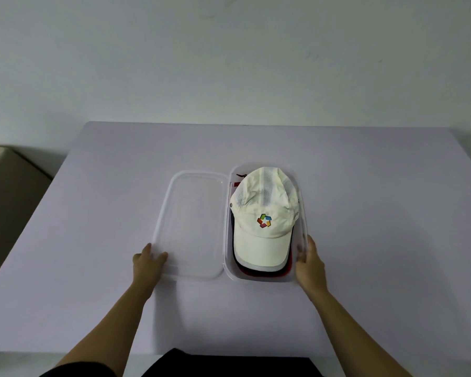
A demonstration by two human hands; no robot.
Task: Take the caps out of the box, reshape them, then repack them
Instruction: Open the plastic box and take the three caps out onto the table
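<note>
box [304,229] of stacked caps [264,213] sits between both grips: left grip [147,263] flat, released on lid [193,227]; right grip [309,263] grasping box's wall.

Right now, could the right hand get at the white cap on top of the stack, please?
Probably yes. The lid lies open to the left, so nothing covers the white cap, and the right hand rests against the box wall just beside its brim.

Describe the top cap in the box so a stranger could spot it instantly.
On the lavender table, find the clear plastic box beside its open lid. The white cap tops the stack there; unlike the dark and red caps beneath, it bears a multicoloured logo.
</note>
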